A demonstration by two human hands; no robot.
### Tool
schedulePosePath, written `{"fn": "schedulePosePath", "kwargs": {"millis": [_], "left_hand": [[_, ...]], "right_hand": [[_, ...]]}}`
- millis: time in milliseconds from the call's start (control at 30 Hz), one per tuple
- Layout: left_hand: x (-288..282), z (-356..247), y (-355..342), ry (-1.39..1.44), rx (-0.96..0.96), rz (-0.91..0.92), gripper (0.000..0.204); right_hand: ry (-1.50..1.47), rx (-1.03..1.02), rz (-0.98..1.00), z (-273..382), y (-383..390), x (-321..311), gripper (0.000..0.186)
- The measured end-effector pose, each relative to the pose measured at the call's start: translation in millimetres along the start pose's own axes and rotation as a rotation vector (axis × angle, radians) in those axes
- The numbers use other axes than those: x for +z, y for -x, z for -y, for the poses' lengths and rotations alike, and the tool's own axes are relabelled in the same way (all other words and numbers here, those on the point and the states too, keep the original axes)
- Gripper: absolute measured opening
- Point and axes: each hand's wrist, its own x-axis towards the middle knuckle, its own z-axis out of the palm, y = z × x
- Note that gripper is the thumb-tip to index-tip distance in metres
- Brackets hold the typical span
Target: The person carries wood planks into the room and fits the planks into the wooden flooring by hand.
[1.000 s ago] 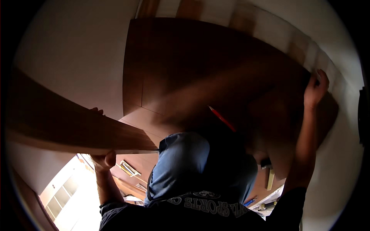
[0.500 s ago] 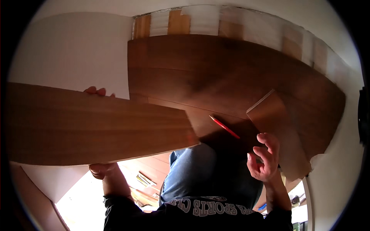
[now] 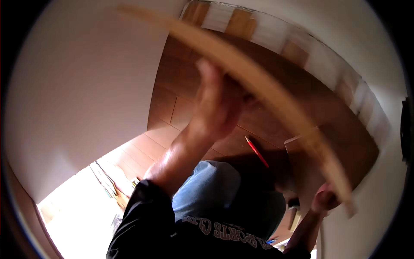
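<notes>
A long wooden floorboard (image 3: 276,97), blurred by motion, is raised on edge and runs slantwise from the upper left to the lower right. My left hand (image 3: 220,101) grips it near the middle, with the thumb on the near side and the fingers partly hidden. At its lower right end my right hand (image 3: 326,198) is closed on the board. Below it, a red pencil (image 3: 257,152) lies on the dark laid floorboards (image 3: 166,101). A shorter loose board piece (image 3: 297,162) rests to the right of the pencil, partly covered by the raised board.
Along the far wall, wooden strips (image 3: 240,23) alternate with whitish sheeting beyond the laid boards. A pale wall (image 3: 86,95) stands at the left, another (image 3: 366,224) at the right. My jeans-covered knee (image 3: 207,185) is on the near side, with tools behind at lower right.
The long board has swung from the left across to the right and turned up on edge. My right hand, open and empty before, now grips its end. The pencil still lies on the floor.
</notes>
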Motion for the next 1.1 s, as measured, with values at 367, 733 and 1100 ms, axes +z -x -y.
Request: {"fn": "schedulePosePath", "kwargs": {"millis": [367,733,1100], "left_hand": [[-48.6,-4.2,-118.9,-0.375,-0.033,-0.268,0.043],[-93.5,-63.6,-202.5,-1.985,0.974,-0.332,0.023],[-137.9,-52.7,-260.7,-1.891,1.060,-0.167,0.019]], "right_hand": [[-0.031,0.356,-0.205,-54.1,-189.4,48.5,0.051],[0.052,0.533,-0.232,-82.8,-206.4,95.1,0.050],[0.403,0.566,-0.236,-74.5,-217.3,124.9,0.059]]}}
